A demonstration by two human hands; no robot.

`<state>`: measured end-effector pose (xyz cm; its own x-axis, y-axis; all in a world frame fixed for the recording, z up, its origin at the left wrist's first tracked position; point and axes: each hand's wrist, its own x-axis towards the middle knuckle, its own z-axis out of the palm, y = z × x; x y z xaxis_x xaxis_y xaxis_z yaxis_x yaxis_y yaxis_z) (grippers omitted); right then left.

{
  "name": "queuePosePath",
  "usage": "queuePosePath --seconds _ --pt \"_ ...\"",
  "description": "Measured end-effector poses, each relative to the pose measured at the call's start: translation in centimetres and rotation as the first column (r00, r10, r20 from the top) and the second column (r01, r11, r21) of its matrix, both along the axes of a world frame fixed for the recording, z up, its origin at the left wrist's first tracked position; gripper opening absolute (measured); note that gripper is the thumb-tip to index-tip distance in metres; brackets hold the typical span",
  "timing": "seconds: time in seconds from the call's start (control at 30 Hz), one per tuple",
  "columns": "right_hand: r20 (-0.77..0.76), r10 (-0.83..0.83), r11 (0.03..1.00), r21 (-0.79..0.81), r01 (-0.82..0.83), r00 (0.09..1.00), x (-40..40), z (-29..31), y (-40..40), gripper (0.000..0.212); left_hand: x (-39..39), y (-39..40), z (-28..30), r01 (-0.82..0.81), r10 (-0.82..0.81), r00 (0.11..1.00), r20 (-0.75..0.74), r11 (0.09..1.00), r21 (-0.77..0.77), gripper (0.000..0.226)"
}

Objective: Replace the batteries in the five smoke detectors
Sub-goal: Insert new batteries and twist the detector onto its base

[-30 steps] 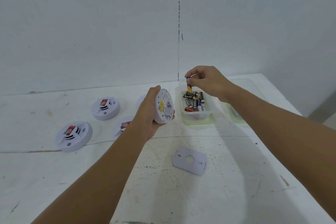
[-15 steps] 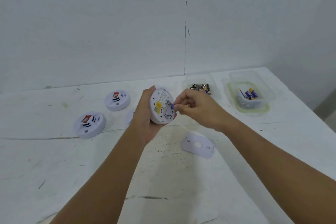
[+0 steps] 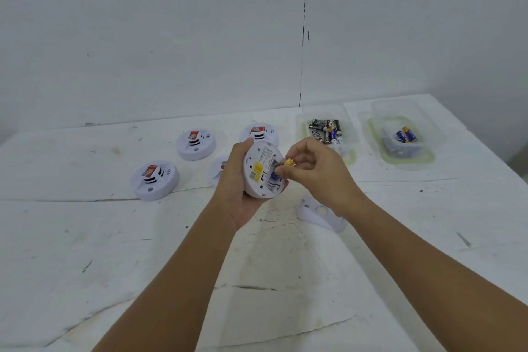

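Note:
My left hand [image 3: 238, 183] grips a white round smoke detector [image 3: 261, 170], its open back with a yellow label turned toward me. My right hand [image 3: 314, 168] pinches a battery [image 3: 288, 163] with a yellow end at the detector's battery slot, where a blue battery [image 3: 275, 176] sits. The detector's white back plate [image 3: 320, 213] lies on the table under my right wrist. Three more detectors [image 3: 195, 143] [image 3: 154, 180] [image 3: 258, 133] lie face up behind, and a fourth [image 3: 219, 166] shows partly behind my left hand.
Two clear plastic tubs stand at the back right: the nearer tub [image 3: 350, 134] holds several mixed batteries, the farther tub [image 3: 420, 148] holds a few blue ones. The white table [image 3: 114, 251] is scuffed and cracked, with its right edge near the tubs. A wall rises behind.
My right hand lifted a battery from the nearer tub and brought it to the back of the detector. My head moved, shifting the view.

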<state>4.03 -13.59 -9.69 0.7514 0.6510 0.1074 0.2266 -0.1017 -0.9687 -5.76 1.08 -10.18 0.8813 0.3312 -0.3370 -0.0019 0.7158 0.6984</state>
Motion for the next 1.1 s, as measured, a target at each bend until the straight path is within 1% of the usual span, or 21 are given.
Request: queuePosePath --seconds 0.1,0.17,0.23,0.33,0.47,0.57,0.67,0.8,1.1 --pt "-0.063 -0.046 0.996 0.074 0.050 0.997 -1.2 -1.0 0.0 0.023 -0.1 -0.1 -0.4 0.013 -0.013 1.000 -0.002 1.000 -0.019 0.052" --pt "-0.117 -0.030 0.989 0.137 0.046 0.993 -2.1 -1.8 0.0 0.027 -0.2 -0.2 -0.7 0.028 -0.028 1.000 -0.002 1.000 -0.002 0.050" --pt "-0.113 -0.009 0.985 0.170 0.028 0.994 -2.7 -2.6 0.1 0.036 -0.4 -0.4 -0.9 0.030 -0.030 1.000 -0.008 1.000 0.007 0.048" --pt "-0.081 -0.001 0.986 0.164 0.015 0.997 -2.9 -3.0 0.2 0.045 -0.6 -0.5 -0.9 0.018 -0.018 1.000 -0.007 1.000 -0.009 0.047" --pt "-0.047 -0.016 0.986 0.163 0.023 0.999 -2.6 -3.1 0.3 0.048 -0.4 -0.5 -0.9 0.003 -0.004 1.000 -0.008 1.000 -0.021 0.053" --pt "-0.032 -0.023 0.987 0.160 0.028 0.999 -2.2 -3.3 0.4 0.045 -0.2 -0.6 -0.7 -0.001 0.001 1.000 -0.002 1.000 -0.022 0.056" --pt "-0.073 -0.009 0.983 0.180 0.022 0.997 -2.0 -3.3 0.4 0.042 0.0 -0.7 -0.3 0.009 -0.009 1.000 0.009 0.999 -0.031 0.054" --pt "-0.070 -0.027 0.981 0.190 0.040 0.997 -1.9 -3.1 0.3 0.035 0.3 -0.7 -0.2 0.006 -0.006 1.000 0.005 0.999 -0.054 0.048" --pt "-0.095 -0.036 0.978 0.200 0.054 0.995 -1.1 -3.1 0.3 0.034 1.0 -1.0 0.4 -0.023 0.024 1.000 0.010 0.995 -0.095 0.054"
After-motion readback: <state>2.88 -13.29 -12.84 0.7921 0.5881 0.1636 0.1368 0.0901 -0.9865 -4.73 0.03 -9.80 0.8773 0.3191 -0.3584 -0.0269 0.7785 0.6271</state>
